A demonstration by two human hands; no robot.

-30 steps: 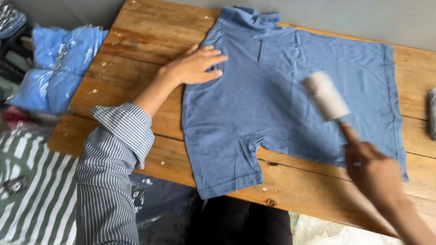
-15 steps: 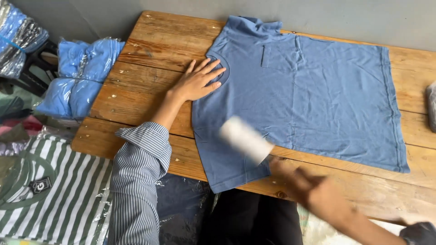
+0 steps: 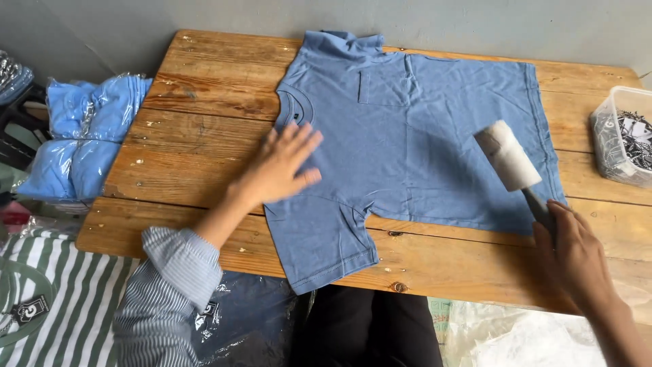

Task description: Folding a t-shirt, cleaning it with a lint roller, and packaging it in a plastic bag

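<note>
The wooden tabletop (image 3: 204,102) carries a blue shirt (image 3: 421,136) laid flat, its collar toward your left and its hem toward your right, one short sleeve hanging close to the near edge. Work across the cloth in long, straight, overlapping passes so no strip is skipped, and don't let the fabric bunch under the roller.

Your left hand (image 3: 278,170) lies open and flat on the shirt just below the collar, fingers (image 3: 302,139) spread and holding nothing; press evenly there so the cloth stays taut while the roller runs away from it.

Your right hand (image 3: 574,255) is closed round the dark handle of a lint roller (image 3: 508,155), whose white head sits over the hem end of the shirt; whether it touches the cloth cannot be told. Hold the head level so its full width meets the fabric.

Off the tabletop to the left sit bagged blue shirts (image 3: 85,136), with a green-striped garment (image 3: 47,299) below them. A clear plastic tub (image 3: 621,136) of small dark pieces stands at the right edge; keep your elbow clear of it.
</note>
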